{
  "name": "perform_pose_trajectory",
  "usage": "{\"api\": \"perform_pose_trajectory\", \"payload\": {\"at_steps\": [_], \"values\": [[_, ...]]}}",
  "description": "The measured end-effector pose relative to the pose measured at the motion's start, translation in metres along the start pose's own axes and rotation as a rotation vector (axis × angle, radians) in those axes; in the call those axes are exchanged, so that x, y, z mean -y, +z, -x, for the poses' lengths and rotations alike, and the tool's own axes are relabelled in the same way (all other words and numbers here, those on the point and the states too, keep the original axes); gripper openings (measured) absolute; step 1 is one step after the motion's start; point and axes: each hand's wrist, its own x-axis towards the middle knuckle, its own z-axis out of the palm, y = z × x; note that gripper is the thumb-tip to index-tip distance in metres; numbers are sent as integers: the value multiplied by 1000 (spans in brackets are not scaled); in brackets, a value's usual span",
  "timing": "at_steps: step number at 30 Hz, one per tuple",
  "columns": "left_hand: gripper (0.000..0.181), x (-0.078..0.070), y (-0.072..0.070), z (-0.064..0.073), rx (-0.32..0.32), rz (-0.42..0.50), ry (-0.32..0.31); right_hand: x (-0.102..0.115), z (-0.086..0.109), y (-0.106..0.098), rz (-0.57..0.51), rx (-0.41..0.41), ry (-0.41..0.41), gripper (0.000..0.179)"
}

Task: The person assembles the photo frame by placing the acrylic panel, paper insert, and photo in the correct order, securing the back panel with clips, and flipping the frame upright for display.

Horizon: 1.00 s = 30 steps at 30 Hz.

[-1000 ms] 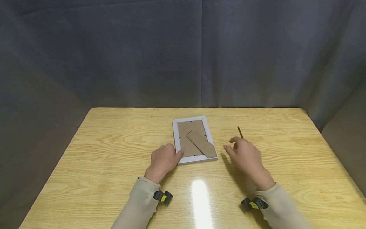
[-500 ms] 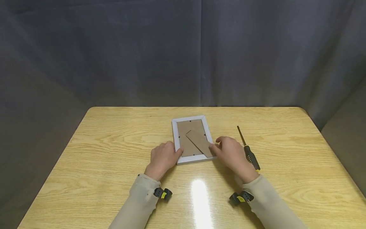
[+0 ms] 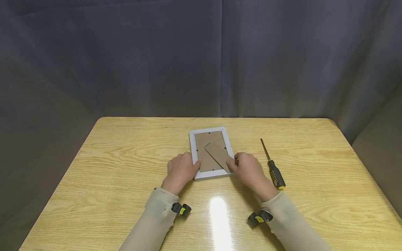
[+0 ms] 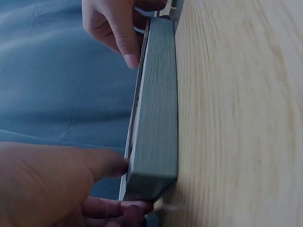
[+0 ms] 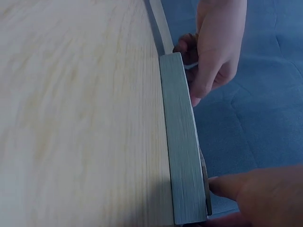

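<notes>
A white picture frame (image 3: pixel 207 174) lies back side up on the table, its brown backing board (image 3: pixel 205 139) showing. Slanting across the board is a brown easel stand (image 3: pixel 218 153), flat against it. My left hand (image 3: pixel 179 172) grips the frame's lower left side, thumb on top and fingers at the outer edge. At the lower right corner my right hand (image 3: pixel 251 170) grips the frame, its thumb lying on the wide end of the stand. In the left wrist view the near edge of the frame (image 4: pixel 156 104) sits flat on the wood between both hands.
A screwdriver (image 3: pixel 275 173) with a black and yellow handle lies right of my right hand, tip pointing away. The wooden table (image 3: pixel 125 153) ends at the back against a dark grey curtain (image 3: pixel 157 62). Small dark tabs sit around the backing board.
My right hand has moved left from above the screwdriver to the frame's lower right corner and now grips it, uncovering the screwdriver. The left hand stays on the frame.
</notes>
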Motion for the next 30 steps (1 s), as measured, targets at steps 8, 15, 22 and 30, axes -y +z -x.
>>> {"api": "perform_pose_trajectory", "payload": {"at_steps": [8,15,22,30], "values": [[33,-5,3,-3,-169,-50,44,5,1,4,-23,-16,20,38],[27,-10,4,-1,-262,-38,72,5,0,3,-37,-57,21,34],[31,-12,4,2,-240,113,60,8,0,-5,-59,-78,7,36],[37,-15,-5,3,-303,423,37,10,4,-9,-98,-77,19,43]]}}
